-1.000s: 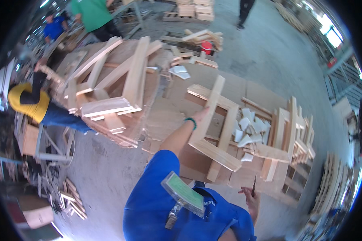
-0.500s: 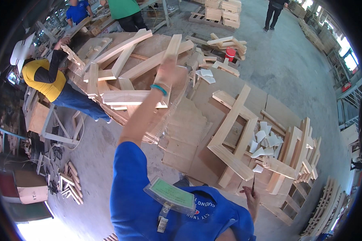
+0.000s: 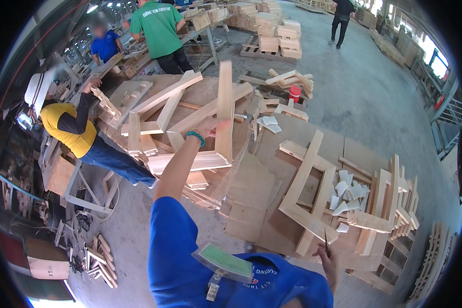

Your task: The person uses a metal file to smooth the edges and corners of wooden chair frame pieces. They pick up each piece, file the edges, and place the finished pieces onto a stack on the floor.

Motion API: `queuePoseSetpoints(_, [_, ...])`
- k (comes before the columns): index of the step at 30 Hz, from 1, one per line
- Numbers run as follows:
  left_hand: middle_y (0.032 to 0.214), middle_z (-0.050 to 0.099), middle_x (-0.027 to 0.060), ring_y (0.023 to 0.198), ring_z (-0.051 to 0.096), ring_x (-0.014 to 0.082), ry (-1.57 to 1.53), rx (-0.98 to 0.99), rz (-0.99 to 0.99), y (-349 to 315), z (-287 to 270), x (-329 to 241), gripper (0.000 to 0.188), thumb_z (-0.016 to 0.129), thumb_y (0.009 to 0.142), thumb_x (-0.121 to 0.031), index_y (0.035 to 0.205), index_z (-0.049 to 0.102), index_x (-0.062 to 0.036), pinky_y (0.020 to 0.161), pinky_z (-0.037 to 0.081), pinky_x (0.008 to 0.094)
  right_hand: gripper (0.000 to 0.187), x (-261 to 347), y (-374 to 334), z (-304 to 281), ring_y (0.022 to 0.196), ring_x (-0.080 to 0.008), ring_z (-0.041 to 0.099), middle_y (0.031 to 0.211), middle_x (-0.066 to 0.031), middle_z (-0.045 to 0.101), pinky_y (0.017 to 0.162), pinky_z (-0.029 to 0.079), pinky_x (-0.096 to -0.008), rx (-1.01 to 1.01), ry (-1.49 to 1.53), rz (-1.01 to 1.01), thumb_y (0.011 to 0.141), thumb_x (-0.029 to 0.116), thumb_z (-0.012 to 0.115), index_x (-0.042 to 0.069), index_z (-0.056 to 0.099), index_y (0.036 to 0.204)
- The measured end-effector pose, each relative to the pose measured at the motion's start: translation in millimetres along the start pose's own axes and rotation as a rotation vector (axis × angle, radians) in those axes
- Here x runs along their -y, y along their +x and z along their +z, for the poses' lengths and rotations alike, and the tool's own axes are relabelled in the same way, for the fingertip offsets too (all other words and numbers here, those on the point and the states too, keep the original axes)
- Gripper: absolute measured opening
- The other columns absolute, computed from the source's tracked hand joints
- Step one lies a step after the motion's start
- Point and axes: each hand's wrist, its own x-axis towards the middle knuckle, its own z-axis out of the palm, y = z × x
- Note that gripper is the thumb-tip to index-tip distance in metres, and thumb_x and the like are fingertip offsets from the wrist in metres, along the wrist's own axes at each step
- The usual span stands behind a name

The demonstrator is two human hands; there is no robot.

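My left arm reaches out over the far cardboard-topped table, and my left hand (image 3: 210, 127) is closed on the long arm of an L-shaped wooden frame piece (image 3: 224, 100). The shorter arm of that piece points left, above other frame parts. Low on the right, my right hand (image 3: 328, 256) pinches a thin, dark, pointed tool (image 3: 326, 237); its exact kind is not clear. Just beyond that hand, an angled wooden frame (image 3: 305, 218) lies on the nearer cardboard surface, partly over another frame part. Fingertips of my left hand are partly hidden by the wood.
White scraps (image 3: 351, 192) lie beside stacked frame parts (image 3: 382, 197) at right. A red container (image 3: 294, 93) stands beyond the table. A co-worker in yellow (image 3: 69, 128) works at left; another in green (image 3: 158, 31) stands farther back. Wood pieces (image 3: 101, 259) lie on the floor.
The L-shaped piece has turned slightly, its far end swinging left, with my left hand still on it. My right hand keeps its tool. The view has tilted up.
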Motion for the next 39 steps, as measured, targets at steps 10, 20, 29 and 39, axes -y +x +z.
queuePoseSetpoints(10, [0.103, 0.064, 0.0082, 0.090, 0.066, 0.0159, -0.682, -0.144, 0.541, -148, 144, -73, 0.036, 0.070, 0.087, -0.028, 0.112, 0.055, -0.0049, 0.074, 0.059, 0.0300, 0.035, 121, 46, 6, 0.068, -0.0039, 0.040, 0.085, 0.0030, 0.049, 0.057, 0.032, -0.0175, -0.256, 0.181, -0.440, 0.092, 0.001, 0.055, 0.002, 0.058, 0.127])
queuePoseSetpoints(20, [0.105, 0.063, 0.0093, 0.095, 0.065, 0.0199, -0.888, -0.322, 0.654, -191, 202, -68, 0.040, 0.070, 0.087, -0.032, 0.113, 0.055, -0.0060, 0.080, 0.057, 0.0352, 0.037, 215, 53, 36, 0.077, -0.0219, 0.059, 0.090, -0.0108, 0.059, 0.065, 0.047, -0.0301, -0.466, -0.164, -0.866, 0.086, -0.003, 0.059, 0.012, 0.065, 0.119])
queuePoseSetpoints(29, [0.111, 0.062, 0.0136, 0.102, 0.063, 0.0244, -0.934, -0.333, 0.581, -195, 206, -60, 0.044, 0.068, 0.088, -0.030, 0.118, 0.053, -0.0017, 0.090, 0.054, 0.0385, 0.038, 208, 66, 55, 0.068, -0.0198, 0.060, 0.087, -0.0057, 0.058, 0.055, 0.048, -0.0305, -0.560, -0.375, -0.945, 0.081, -0.002, 0.062, 0.015, 0.068, 0.115])
queuePoseSetpoints(39, [0.111, 0.062, 0.0140, 0.102, 0.064, 0.0251, -0.927, -0.327, 0.584, -195, 210, -57, 0.046, 0.069, 0.087, -0.032, 0.117, 0.053, -0.0012, 0.092, 0.053, 0.0378, 0.037, 199, 57, 66, 0.067, -0.0168, 0.059, 0.085, -0.0033, 0.056, 0.054, 0.047, -0.0295, -0.575, -0.576, -0.933, 0.080, 0.000, 0.064, 0.016, 0.070, 0.114])
